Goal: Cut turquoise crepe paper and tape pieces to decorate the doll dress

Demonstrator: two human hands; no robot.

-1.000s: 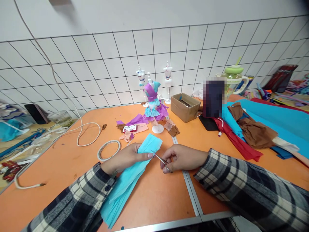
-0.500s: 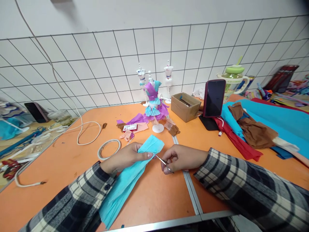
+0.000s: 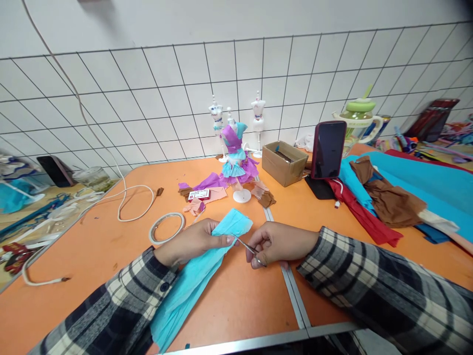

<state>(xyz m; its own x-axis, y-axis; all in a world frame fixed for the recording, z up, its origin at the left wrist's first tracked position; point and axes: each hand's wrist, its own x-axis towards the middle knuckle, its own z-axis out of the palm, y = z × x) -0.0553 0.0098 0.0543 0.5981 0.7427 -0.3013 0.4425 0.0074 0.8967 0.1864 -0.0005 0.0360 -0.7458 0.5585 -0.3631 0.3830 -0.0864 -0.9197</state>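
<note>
A long folded strip of turquoise crepe paper [image 3: 195, 281] slants over the orange table toward its front edge. My left hand [image 3: 201, 241] is closed on it near the upper end, thumb on top. Small metal scissors [image 3: 247, 244] are gripped in my right hand [image 3: 269, 244], fingers curled round the handles. The blade tips meet the paper's edge beside my left thumb; how far they cut in is hidden. Beyond my hands stands a small white dress form [image 3: 232, 148] wearing purple and turquoise paper.
Left of my hands lie a tape roll [image 3: 151, 231] and a white cable [image 3: 123, 197]. Behind are a small red-and-white box [image 3: 199, 195], paper scraps, a cardboard box [image 3: 284, 167] and a propped phone [image 3: 328, 150]. Coloured paper [image 3: 388, 197] and a green-lidded jug [image 3: 358, 118] are at right.
Almost nothing differs. The scissors have turned very slightly at the paper's edge, and the paper with both hands has shifted by a tiny amount.
</note>
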